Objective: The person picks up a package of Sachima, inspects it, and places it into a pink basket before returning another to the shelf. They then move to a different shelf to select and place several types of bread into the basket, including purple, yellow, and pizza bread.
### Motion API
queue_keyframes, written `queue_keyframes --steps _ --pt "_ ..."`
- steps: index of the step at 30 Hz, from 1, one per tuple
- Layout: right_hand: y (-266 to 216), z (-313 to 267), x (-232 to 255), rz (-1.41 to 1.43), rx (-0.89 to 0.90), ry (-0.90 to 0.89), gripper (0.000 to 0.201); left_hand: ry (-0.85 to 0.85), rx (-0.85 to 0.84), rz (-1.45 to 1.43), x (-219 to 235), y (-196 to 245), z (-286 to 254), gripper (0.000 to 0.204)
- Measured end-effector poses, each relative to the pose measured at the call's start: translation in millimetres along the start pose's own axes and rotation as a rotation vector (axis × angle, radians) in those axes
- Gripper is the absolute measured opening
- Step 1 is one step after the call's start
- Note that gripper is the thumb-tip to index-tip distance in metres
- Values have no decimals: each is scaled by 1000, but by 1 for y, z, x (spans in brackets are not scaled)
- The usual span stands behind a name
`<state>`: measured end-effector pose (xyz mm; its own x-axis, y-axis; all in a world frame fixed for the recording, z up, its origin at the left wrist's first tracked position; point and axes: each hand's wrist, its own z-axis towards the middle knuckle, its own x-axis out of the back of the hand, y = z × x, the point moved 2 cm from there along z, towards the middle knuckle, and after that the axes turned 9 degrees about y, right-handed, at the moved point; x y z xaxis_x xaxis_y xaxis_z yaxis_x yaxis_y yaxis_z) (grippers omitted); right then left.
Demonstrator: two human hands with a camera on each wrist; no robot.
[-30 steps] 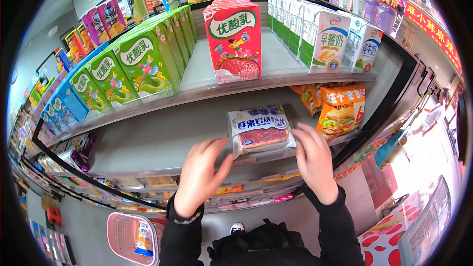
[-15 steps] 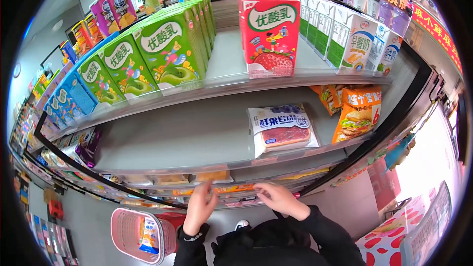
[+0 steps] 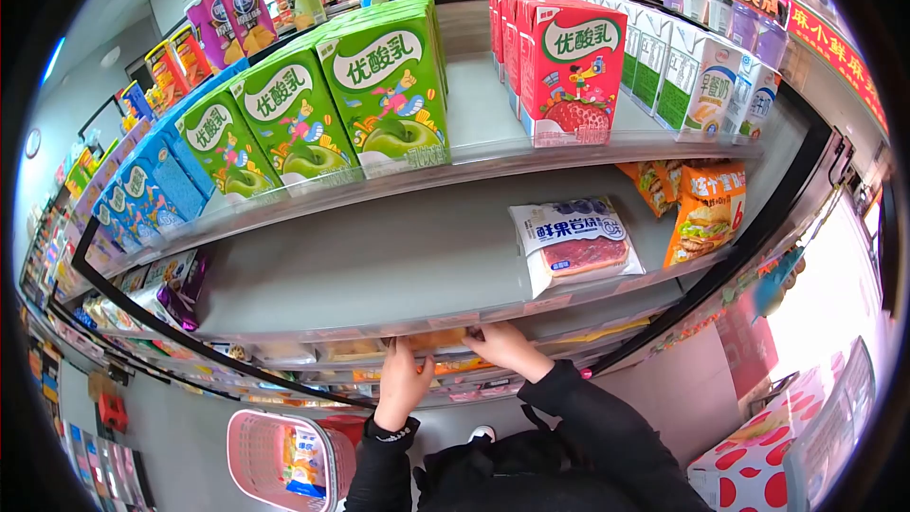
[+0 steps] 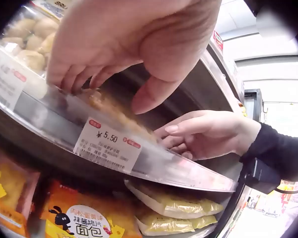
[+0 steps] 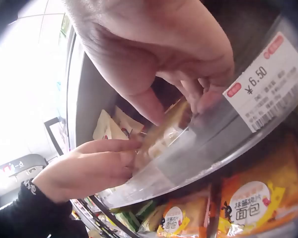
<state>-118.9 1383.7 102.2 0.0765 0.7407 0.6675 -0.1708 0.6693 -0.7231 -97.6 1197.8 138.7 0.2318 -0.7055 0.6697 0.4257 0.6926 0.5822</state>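
Note:
A clear-wrapped golden-brown bread (image 5: 164,133) lies on the second shelf down, behind the transparent lip. My left hand (image 3: 403,387) holds its left end, with the fingertips at the shelf lip and the thumb close against the wrapper in the left wrist view. At the other end my right hand (image 5: 159,49) grips the bread between thumb and curled fingers. In the head view the shelf above hides most of the fingertips. Up on that shelf sits a white and blue packet with a filled slice (image 3: 580,242), away from both hands.
A pink basket (image 3: 248,446) with a snack bag inside stands on the floor at left. Red drink cartons (image 3: 573,76) and green drink cartons (image 3: 389,85) fill the top shelf. Orange bread packets (image 4: 82,213) lie below the price-tagged shelf lip (image 4: 188,173).
Both hands first left the white and blue packet and dropped below its shelf. They have since reached forward onto the lower shelf and taken hold of the bread. The head view has shifted left.

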Motion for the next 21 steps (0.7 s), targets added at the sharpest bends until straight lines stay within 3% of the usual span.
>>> queue_keyframes --steps 3,5,8,9,11,12,14,17,18,21 --pt "-4 4 -1 158 -66 11 30 -37 52 -31 1 1 1 47" --pt "-15 5 8 272 -96 42 29 33 11 -89 5 1 3 47" --pt "-18 4 16 593 -342 -10 34 10 131 -228 12 -3 8 43" --pt "-17 2 15 593 -342 -8 34 9 129 -229 10 -6 8 43" --pt "-16 -2 15 884 -347 113 37 16 309 -753 4 -17 6 38" --pt "-17 -4 19 885 -349 113 37 14 310 -752 9 -12 7 38" --pt "-25 -14 27 1178 -496 -53 48 -52 761 -888 18 -1 2 38" --pt "-29 -29 35 1202 -440 -81 52 -185 882 -1076 10 -13 -13 45" --pt "-30 -34 37 1175 -349 -16 42 -262 879 -1137 11 -11 -17 50" --pt "-30 -58 55 1174 -469 -147 42 -264 940 -1206 11 9 -32 51"
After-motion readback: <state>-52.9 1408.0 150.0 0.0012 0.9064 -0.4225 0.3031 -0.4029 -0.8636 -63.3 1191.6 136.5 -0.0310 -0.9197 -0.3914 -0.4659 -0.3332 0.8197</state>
